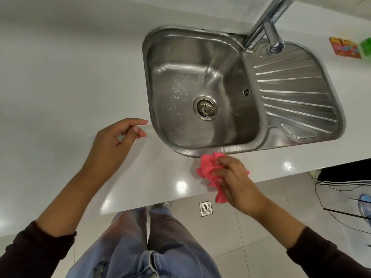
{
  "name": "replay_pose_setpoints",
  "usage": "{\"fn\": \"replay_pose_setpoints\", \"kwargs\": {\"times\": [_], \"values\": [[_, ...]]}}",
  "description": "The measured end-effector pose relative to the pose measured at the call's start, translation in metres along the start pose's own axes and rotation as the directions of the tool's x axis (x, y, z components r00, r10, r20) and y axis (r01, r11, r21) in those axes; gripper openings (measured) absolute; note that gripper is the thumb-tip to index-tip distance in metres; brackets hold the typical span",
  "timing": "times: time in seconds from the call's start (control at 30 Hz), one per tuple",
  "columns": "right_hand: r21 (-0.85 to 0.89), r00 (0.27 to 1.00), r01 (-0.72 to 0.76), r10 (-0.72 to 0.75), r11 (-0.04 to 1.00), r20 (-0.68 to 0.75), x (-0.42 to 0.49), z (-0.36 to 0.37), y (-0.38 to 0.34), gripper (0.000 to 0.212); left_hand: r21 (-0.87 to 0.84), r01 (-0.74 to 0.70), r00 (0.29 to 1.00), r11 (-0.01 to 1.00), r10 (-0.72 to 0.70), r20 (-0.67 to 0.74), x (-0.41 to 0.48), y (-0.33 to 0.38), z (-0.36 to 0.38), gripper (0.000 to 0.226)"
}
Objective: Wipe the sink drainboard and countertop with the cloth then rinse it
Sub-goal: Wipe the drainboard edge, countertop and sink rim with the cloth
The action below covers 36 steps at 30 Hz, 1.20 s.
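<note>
A crumpled pink cloth (208,167) is bunched in my right hand (234,179), pressed on the white countertop (80,87) just in front of the steel sink's front rim (200,152). The ribbed drainboard (291,93) lies to the right of the basin. Water drops speckle the basin floor around the drain (205,107). My left hand (118,137) hovers over the counter left of the sink, fingers loosely curled and holding nothing. The chrome tap (267,27) stands at the back, no water running.
A colourful packet (344,47) and a green object (366,44) sit on the counter at the far right. The counter's front edge runs diagonally below my hands. Below are tiled floor, a floor drain (206,208), my jeans, and another person's shoe (364,205).
</note>
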State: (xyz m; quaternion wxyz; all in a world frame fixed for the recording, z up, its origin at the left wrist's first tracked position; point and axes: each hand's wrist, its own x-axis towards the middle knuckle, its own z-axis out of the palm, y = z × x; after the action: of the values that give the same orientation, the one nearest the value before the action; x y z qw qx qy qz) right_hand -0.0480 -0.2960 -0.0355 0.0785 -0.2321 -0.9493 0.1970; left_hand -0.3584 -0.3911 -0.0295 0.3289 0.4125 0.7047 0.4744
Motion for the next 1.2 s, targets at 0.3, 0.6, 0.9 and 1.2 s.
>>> {"fn": "replay_pose_setpoints", "kwargs": {"times": [0.3,0.6,0.9,1.2], "values": [[-0.074,0.893,0.291,-0.243,0.954,0.38,0.03,0.043,-0.03,0.065,-0.008,0.013,0.999,1.0,-0.013,-0.034,0.004,-0.011,-0.018,0.024],[-0.087,0.986,0.107,-0.095,0.99,0.135,0.084,0.056,-0.033,0.041,-0.034,0.045,0.995,0.998,-0.047,-0.087,0.015,-0.023,-0.036,0.032],[-0.185,0.983,-0.174,0.158,0.967,-0.099,0.079,0.015,-0.012,0.05,-0.051,0.048,0.994,0.998,-0.053,-0.093,0.025,-0.024,-0.054,0.033],[-0.222,0.883,0.371,-0.269,0.902,0.385,0.064,0.06,-0.075,0.053,-0.04,0.057,0.992,0.998,-0.061,-0.108,0.025,-0.037,-0.071,0.033]]}}
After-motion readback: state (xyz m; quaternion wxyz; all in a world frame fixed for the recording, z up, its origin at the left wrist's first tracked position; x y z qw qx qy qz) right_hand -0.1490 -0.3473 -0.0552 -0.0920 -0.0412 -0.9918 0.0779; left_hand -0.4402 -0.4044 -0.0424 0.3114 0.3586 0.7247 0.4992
